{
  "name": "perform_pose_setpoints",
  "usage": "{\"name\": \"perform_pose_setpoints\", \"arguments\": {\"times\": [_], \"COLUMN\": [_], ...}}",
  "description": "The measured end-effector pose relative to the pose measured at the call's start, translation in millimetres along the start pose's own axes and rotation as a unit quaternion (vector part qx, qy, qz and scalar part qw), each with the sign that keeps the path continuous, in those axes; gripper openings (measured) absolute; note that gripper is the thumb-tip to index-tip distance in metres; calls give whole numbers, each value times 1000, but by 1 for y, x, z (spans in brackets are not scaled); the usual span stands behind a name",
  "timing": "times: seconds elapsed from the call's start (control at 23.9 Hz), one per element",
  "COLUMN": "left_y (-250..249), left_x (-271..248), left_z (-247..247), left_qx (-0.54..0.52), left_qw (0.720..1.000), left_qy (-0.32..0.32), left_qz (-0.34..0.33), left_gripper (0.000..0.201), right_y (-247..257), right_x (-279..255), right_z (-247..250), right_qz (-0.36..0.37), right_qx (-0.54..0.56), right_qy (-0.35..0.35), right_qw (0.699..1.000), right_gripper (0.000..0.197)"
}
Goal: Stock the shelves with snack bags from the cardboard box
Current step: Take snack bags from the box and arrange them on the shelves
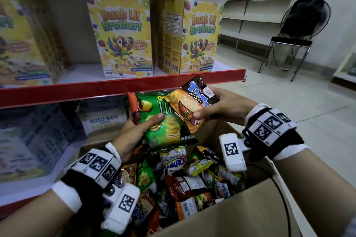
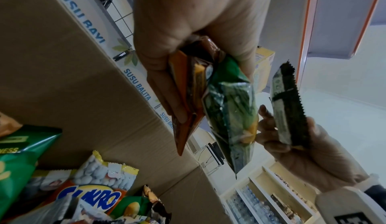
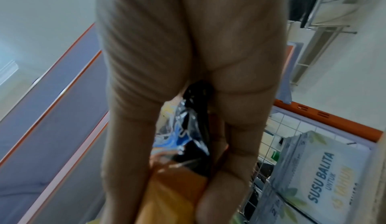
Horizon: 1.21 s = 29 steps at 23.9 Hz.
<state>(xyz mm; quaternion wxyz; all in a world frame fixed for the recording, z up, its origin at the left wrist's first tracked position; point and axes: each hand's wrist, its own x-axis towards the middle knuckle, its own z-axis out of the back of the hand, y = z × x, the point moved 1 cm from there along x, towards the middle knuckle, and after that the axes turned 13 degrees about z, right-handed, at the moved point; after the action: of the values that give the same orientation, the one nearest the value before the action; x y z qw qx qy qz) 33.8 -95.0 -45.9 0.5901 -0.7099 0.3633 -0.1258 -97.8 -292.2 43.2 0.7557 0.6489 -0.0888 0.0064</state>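
Two hands [image 1: 221, 106] hold bags | cereal boxes [image 1: 120, 34]: "Buah Lil Brother!"

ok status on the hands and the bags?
Left hand grips green chip bag plus an orange-brown packet behind. Right hand grips orange snack bag. Cardboard box still full. Nothing blocking.

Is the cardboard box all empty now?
No, the cardboard box is full of snack bags, while each hand holds bags above it.

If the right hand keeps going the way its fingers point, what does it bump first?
Probably the green bag in the left hand: the right hand, holding the orange bag, points leftward at it.
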Motion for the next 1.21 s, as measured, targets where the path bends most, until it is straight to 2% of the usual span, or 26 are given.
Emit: {"name": "perform_pose_setpoints", "arguments": {"times": [0.08, 0.21, 0.38, 0.46, 0.54, 0.75, 0.88, 1.0, 1.13, 1.21], "left_y": [-1, -2, -2, -2, -1, 0, -3, -6, -8, -11], "left_x": [-1, -3, -2, -2, -3, -7, -8, -10, -9, -9], "left_z": [-1, 0, 2, 1, -1, -10, -14, -14, -7, -2], "left_qx": [15, 12, 16, 13, 4, -3, 11, 7, -12, -14], "left_qw": [1000, 1000, 1000, 1000, 1000, 999, 999, 999, 1000, 999], "left_qy": [-4, -2, -5, -6, -10, 2, -4, 5, 4, 19], "left_qz": [-9, -15, -15, -16, -18, -36, -52, -50, -29, -25], "left_gripper": [75, 81, 87, 85, 83, 69, 82, 97, 128, 134], "right_y": [1, 2, 2, 4, 5, -4, -13, -18, -19, -20], "right_x": [1, 1, -2, -3, -2, 2, 5, 7, 7, 6], "right_z": [-2, -4, -1, 1, 1, -4, -15, -24, -22, -20], "right_qz": [1, 0, 8, 10, 10, 8, 10, 4, 20, 25], "right_qx": [-32, -37, 6, -13, -24, 22, 84, 52, 41, 41], "right_qy": [-3, -44, -63, -58, -66, -93, -115, -105, -121, -132], "right_qw": [999, 998, 998, 998, 997, 995, 990, 993, 992, 990], "right_gripper": [49, 39, 51, 52, 41, 34, 33, 27, 15, 14]}}
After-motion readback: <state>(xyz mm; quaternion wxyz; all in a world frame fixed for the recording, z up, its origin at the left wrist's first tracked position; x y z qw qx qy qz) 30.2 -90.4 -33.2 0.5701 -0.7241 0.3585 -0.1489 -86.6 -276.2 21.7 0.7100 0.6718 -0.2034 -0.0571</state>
